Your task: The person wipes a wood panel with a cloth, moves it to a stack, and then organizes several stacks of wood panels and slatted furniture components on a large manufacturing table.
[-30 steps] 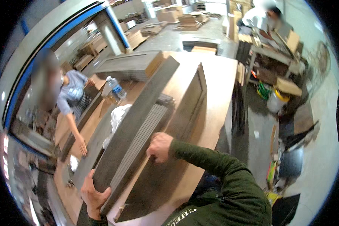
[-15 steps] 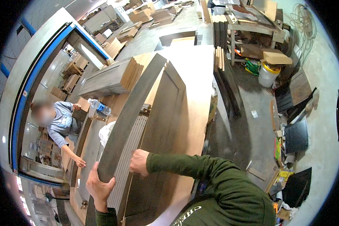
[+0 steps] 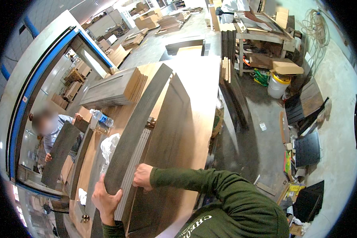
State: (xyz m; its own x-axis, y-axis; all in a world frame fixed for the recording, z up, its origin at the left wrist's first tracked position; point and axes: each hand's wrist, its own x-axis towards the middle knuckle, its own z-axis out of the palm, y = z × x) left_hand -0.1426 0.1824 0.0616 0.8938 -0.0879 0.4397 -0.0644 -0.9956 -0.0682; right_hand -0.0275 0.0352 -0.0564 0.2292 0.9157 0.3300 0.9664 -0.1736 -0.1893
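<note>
A long grey wooden board stands on edge on the table, tilted, running from near me to the far side. My left hand is closed on its near part, thumb on the inner face and fingers behind it. My right hand is a fist by the inner side of the board; whatever it holds is hidden. Pale ribbed strips run between the board and a dark recessed panel. That panel leans beside the strips, to the right of my right hand.
Across the table, a co-worker holds a dark panel. A water bottle, white crumpled plastic and stacked grey panels lie on the left side. A white bucket and a workbench stand at the right.
The co-worker's lower hand has drawn back from the table, and a dark panel is now held up there. My hands keep nearly the same place on the board; the view has shifted slightly.
</note>
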